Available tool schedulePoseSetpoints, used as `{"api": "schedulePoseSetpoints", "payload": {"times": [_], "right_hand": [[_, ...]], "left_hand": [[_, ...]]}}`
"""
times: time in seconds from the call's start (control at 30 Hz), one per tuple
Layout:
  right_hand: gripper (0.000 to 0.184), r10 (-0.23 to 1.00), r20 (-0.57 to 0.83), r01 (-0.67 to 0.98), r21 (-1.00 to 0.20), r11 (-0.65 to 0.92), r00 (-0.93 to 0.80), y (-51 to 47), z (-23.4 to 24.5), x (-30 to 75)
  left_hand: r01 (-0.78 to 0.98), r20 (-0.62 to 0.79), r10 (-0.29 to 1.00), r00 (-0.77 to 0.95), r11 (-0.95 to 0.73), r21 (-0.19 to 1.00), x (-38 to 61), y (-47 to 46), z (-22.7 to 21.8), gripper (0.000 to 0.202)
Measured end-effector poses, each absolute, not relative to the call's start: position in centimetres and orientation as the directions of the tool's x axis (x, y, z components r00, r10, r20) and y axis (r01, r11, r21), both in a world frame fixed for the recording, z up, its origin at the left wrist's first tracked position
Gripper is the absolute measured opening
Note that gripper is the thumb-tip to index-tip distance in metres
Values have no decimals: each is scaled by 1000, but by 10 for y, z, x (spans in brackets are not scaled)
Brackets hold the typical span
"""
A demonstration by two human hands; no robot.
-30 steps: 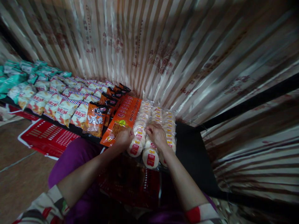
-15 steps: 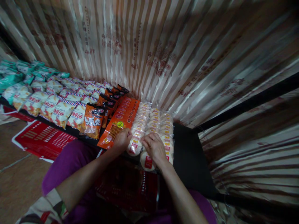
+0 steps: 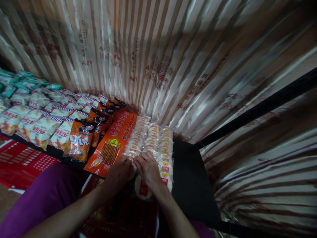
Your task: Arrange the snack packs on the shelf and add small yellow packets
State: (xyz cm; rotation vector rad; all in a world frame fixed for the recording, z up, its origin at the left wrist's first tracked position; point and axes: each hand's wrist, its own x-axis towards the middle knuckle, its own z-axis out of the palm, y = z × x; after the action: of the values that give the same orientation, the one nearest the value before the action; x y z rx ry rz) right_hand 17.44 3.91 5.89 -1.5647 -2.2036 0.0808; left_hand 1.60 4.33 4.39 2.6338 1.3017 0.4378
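Observation:
White round crackers in clear wrappers with red and yellow labels stand overlapped in three columns; the rightmost column [image 3: 165,148] is uncovered. My left hand [image 3: 121,171] is curled closed at the front of the left column [image 3: 135,140], its fingertips on a wrapped cracker there. Close beside it, my right hand [image 3: 148,170] has its fingers bunched together on the right side of that same front cracker. The hands hide most of this packet. Under my right wrist lies the front cracker of the middle column [image 3: 143,188]. Left of them lies a flat orange snack bag [image 3: 110,150] with a clear window.
Orange-and-black snack bags [image 3: 80,138], white snack bags [image 3: 42,130] and green packets [image 3: 29,82] line the black shelf [image 3: 189,172] leftward. A striped curtain [image 3: 138,59] hangs behind, with a dark bar [image 3: 247,115] at right. Red bags [image 3: 27,162] lie below.
The view has shifted, so the goods appear further left and lower. Both hands stay at the front of the left column and are now closer together.

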Motion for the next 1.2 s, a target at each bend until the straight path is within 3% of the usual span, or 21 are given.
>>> {"api": "schedulePoseSetpoints", "payload": {"times": [0.13,0.23,0.4,0.53,0.6,0.7,0.83,0.93,1.2], "right_hand": [[14,901,334,825,-398,402,-278,50,66,189],[14,882,402,776,-463,429,-248,70,73,219],[15,889,450,830,-462,312,-83,118,77,284],[19,895,446,910,-367,195,-12,157,75,322],[21,900,436,935,-325,143,14,176,75,333],[23,918,397,954,-276,115,4,201,74,343],[24,962,272,970,-226,87,-23,228,74,351],[21,984,171,970,-228,79,-40,245,70,356],[15,999,-12,861,-508,-34,33,270,46,368]], "left_hand": [[742,189,767,613,-642,193,19,48,39,26],[732,205,757,621,-653,195,17,49,38,36],[714,188,811,554,-579,393,20,56,48,20],[654,210,833,512,-537,532,41,88,70,17],[650,182,831,526,-530,545,59,114,83,16],[700,174,844,507,-521,489,88,159,98,14],[667,249,763,596,-644,375,125,219,98,19],[662,245,766,594,-638,392,147,257,90,20],[755,107,804,585,-588,291,184,309,69,25]]}}
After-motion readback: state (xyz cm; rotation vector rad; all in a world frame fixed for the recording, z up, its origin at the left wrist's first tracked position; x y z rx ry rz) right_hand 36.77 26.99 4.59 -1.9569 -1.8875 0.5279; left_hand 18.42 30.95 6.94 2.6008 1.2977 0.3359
